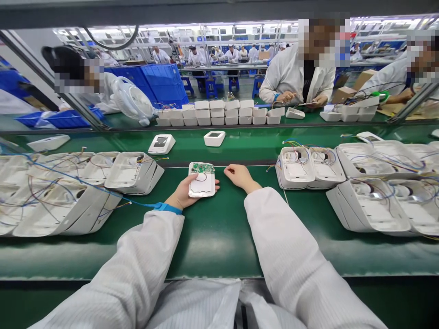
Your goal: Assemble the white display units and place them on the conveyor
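Note:
My left hand (pixel 187 193) is closed around a white plastic cover (pixel 202 186), held above the green bench. A green circuit board (pixel 203 168) lies across the cover's upper end, and a thin wire curves below it. To the right of the cover, apart from it, is my right hand (pixel 239 175), fingers curled together; whether anything small is in them I cannot make out. A blue wrist strap (pixel 167 208) with a cord circles my left wrist.
White housings with loose coloured wires (pixel 133 171) stand stacked at the left, and more housings (pixel 295 167) at the right. Two white units with dark screens, one on the left (pixel 162 144) and one mid-belt (pixel 214 138), lie beyond my hands. A co-worker (pixel 297 77) works across the line.

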The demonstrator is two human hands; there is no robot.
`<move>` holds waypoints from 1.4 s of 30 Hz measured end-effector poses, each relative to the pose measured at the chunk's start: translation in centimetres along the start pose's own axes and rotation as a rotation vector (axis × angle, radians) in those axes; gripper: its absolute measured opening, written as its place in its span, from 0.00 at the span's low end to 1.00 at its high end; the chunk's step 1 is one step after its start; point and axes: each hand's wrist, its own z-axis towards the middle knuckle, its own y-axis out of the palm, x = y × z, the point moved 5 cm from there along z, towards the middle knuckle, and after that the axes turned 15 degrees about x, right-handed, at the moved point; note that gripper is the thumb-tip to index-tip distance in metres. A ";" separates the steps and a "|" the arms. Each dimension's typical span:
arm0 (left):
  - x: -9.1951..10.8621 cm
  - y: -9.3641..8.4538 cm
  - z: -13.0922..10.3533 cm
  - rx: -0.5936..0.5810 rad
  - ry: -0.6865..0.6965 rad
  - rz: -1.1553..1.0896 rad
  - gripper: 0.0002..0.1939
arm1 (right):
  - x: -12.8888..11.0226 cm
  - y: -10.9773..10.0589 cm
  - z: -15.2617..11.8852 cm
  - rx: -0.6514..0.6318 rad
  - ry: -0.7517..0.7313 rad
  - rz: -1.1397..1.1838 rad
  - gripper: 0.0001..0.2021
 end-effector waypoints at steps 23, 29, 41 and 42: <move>-1.1 1.5 -1.1 -0.134 -0.002 -0.093 0.29 | 0.5 -0.3 0.4 0.063 0.118 0.113 0.09; -4.0 3.0 -2.2 -0.204 -0.223 -0.177 0.25 | 0.8 0.1 0.3 0.071 0.113 0.067 0.10; -4.5 2.7 -2.6 -0.238 -0.289 -0.079 0.24 | -0.3 0.4 -0.3 0.032 0.063 -0.069 0.07; -4.5 2.7 -2.5 -0.237 -0.290 -0.083 0.25 | -0.3 0.3 -0.3 0.031 0.060 -0.074 0.07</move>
